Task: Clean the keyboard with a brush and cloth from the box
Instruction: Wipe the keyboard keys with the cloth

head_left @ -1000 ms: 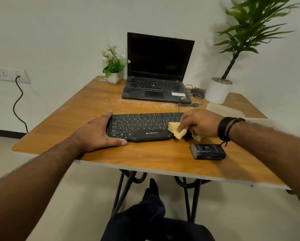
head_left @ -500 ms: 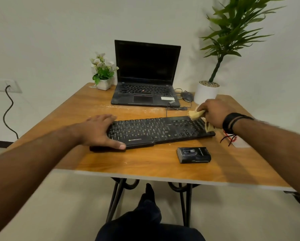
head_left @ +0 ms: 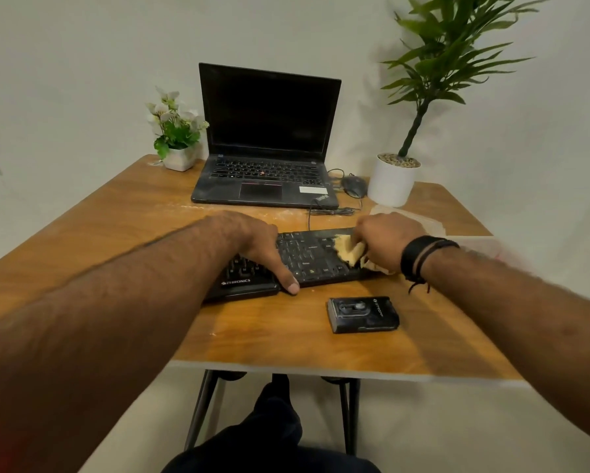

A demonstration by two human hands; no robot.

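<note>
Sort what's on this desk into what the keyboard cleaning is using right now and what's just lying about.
In use:
keyboard
yellow cloth, gripped in the right hand
left hand, resting on the keyboard

Lying about:
laptop
wired mouse
small black device
flower pot
tall potted plant

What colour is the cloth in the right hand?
Pale yellow cloth, bunched in the right hand; head view.

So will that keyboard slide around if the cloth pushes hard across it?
Probably somewhat. The keyboard looks thin and light, and the wooden table is smooth, so it could skid. The left hand resting on it should steady it. The cloth, bunched in the right hand, looks soft and should drag little.
</note>
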